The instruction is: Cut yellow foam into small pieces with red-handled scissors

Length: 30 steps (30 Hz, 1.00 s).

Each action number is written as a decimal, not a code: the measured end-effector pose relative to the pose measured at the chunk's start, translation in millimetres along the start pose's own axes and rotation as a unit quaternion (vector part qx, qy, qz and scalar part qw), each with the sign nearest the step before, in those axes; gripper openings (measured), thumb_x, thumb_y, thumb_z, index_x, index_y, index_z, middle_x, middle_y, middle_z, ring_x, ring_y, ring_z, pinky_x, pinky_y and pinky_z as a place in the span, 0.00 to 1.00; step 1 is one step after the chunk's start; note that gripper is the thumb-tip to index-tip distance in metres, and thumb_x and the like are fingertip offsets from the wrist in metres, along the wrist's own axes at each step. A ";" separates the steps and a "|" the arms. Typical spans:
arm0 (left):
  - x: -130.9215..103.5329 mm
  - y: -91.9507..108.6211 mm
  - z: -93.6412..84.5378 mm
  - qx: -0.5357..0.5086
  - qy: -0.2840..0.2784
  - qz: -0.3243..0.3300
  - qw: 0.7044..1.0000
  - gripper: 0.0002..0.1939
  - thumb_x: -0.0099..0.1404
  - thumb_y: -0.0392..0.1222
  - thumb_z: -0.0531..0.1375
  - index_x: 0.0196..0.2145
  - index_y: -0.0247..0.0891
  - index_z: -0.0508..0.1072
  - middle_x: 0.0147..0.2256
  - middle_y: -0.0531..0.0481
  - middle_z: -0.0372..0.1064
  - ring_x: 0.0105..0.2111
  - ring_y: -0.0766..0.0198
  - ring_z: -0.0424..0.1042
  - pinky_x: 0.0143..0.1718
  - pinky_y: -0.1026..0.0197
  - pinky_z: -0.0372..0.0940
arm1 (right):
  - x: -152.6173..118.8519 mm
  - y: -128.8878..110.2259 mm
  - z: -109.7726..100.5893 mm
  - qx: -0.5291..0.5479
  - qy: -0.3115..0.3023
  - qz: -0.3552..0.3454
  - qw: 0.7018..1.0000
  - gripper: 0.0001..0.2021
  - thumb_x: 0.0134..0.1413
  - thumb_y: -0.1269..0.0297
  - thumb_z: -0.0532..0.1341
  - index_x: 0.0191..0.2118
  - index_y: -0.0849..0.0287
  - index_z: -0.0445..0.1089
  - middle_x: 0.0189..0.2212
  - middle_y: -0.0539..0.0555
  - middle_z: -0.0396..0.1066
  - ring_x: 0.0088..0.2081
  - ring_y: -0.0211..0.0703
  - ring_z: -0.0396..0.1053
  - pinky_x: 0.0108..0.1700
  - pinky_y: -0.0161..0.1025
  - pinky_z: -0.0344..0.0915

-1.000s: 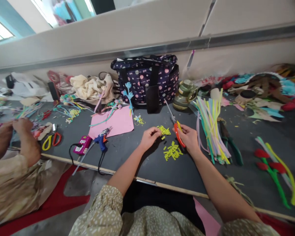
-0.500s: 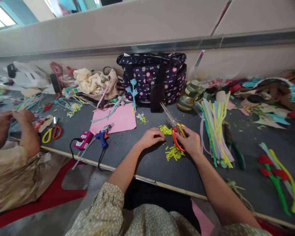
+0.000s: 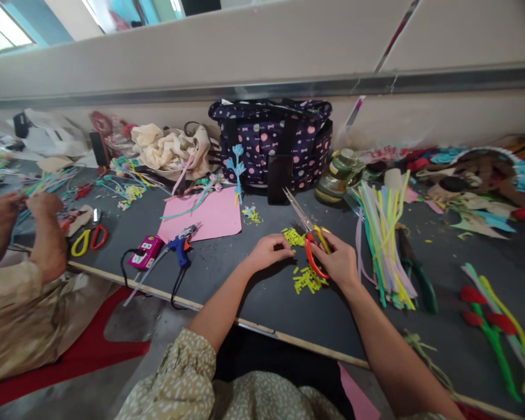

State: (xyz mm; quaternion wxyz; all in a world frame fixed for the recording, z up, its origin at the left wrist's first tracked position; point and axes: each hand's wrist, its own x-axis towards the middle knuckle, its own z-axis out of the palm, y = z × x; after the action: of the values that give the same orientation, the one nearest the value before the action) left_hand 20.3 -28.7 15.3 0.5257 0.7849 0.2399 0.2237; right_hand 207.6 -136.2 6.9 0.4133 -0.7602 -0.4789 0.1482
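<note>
My right hand (image 3: 338,259) holds scissors (image 3: 308,224) by their red and yellow handles, the blades pointing up and left toward a dark phone (image 3: 279,179). Just left of it, my left hand (image 3: 271,252) has its thumb and fingertips pinched together above the table; what is between them is too small to name. Short yellow-green pieces lie in two piles, one (image 3: 294,236) beyond my fingertips and another (image 3: 310,280) nearer me, below the scissors' handles.
A patterned bag (image 3: 256,137) stands behind, beside a glass jar (image 3: 339,175). Pipe cleaners (image 3: 387,239) lie to the right. Leftward are pink paper (image 3: 223,216), a blue glue gun (image 3: 181,248), a purple box (image 3: 146,252) and other scissors (image 3: 97,230). Another person's hands (image 3: 44,207) work at far left.
My left thumb and fingertips have come together in a pinch. The whole view has shifted slightly; the scissors remain in my right hand.
</note>
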 end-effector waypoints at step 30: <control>4.1 -16.8 -37.9 -0.511 0.311 -0.081 0.797 0.15 0.45 0.39 0.70 0.30 0.33 0.72 0.23 0.53 0.69 0.21 0.72 0.67 0.29 0.65 0.64 | -17.1 -3.9 13.6 -0.146 -0.028 -0.227 0.963 0.24 0.52 0.46 0.58 0.49 0.58 0.69 0.25 0.50 0.71 0.25 0.38 0.69 0.29 0.35 0.63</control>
State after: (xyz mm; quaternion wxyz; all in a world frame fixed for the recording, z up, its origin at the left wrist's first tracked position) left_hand -1.8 6.6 13.2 0.7636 0.2680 0.3040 0.5026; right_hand 188.3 -143.3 -1.3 0.3073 -0.6794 -0.6663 0.0006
